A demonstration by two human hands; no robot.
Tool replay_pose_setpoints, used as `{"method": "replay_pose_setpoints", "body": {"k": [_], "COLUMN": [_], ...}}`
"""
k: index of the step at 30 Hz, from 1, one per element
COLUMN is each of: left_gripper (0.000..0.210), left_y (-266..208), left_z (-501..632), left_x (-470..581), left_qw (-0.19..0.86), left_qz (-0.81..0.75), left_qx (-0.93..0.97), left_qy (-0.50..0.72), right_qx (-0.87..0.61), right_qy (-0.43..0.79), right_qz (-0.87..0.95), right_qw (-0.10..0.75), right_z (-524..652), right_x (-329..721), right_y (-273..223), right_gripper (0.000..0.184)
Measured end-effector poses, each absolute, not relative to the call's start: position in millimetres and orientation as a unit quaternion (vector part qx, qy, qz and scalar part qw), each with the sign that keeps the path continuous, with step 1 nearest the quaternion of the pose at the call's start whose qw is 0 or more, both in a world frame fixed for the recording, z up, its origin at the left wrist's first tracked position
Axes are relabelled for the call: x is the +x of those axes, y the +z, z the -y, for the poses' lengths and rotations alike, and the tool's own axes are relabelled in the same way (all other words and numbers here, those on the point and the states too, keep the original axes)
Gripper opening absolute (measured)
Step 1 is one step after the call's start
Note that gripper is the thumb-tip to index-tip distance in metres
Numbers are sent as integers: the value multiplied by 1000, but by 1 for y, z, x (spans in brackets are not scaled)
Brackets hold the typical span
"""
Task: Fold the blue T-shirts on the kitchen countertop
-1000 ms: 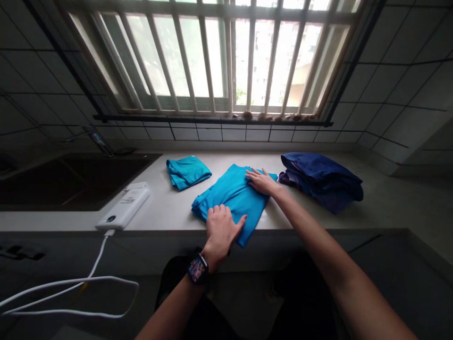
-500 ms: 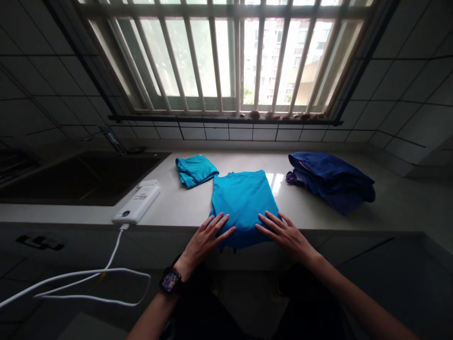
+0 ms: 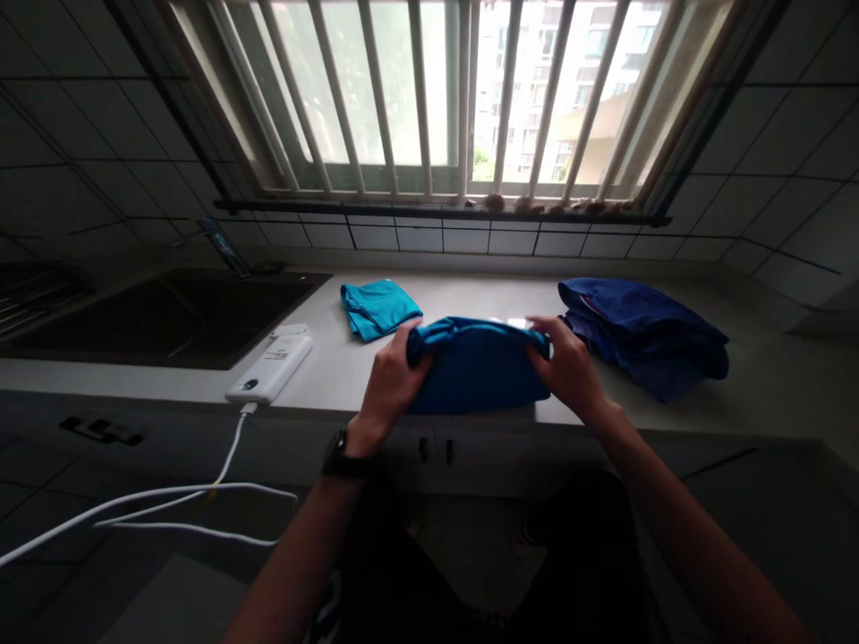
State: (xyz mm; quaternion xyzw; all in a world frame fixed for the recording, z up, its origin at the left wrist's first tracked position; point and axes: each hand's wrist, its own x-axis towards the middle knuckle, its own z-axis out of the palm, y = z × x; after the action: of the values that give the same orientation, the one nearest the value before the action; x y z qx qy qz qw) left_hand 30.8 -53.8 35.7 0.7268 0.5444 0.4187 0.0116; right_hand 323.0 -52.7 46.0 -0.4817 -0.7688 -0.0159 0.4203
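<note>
A blue piece of folded clothing (image 3: pixel 480 371) is raised at its far edge above the front of the counter. My left hand (image 3: pixel 395 371) grips its left top corner, with a black watch on that wrist. Around the right top corner my right hand (image 3: pixel 567 362) is closed. The cloth bunches between the two hands, and its near face hangs down toward the counter edge. Behind my left hand lies a smaller folded teal garment (image 3: pixel 379 309). Right of my right hand sits a loose pile of dark blue clothing (image 3: pixel 644 331).
A white power bank (image 3: pixel 272 368) with a white cable (image 3: pixel 228 461) running off the counter (image 3: pixel 335 376) lies at the left. Beyond it are a dark sink (image 3: pixel 167 317) and a faucet (image 3: pixel 225 246). A barred window (image 3: pixel 436 107) is at the back.
Both hands went from lying flat on the blue clothing to gripping its upper corners. Its far edge is now lifted and the cloth is bent. The view has tilted slightly.
</note>
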Motion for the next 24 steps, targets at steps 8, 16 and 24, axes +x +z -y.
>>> {"method": "replay_pose_setpoints", "body": {"k": [8,16,24], "left_gripper": [52,55,36], "left_y": [-9,-14,2], "left_z": [17,35,82], "left_x": [62,64,81], "left_qw": [17,15,-14], "left_qz": [-564,-619,-658], "left_qx": [801,770,735], "left_qy": [199,153,162], "right_qx": [-562,-642,-602], "right_qy": [33,-3,83], "right_qz": [796,751,745], "right_qw": [221,156,275], "right_z": [38,40,18], "right_x": [264,278,312], "right_y": [2,-21,-24], "right_gripper": [55,59,43]}}
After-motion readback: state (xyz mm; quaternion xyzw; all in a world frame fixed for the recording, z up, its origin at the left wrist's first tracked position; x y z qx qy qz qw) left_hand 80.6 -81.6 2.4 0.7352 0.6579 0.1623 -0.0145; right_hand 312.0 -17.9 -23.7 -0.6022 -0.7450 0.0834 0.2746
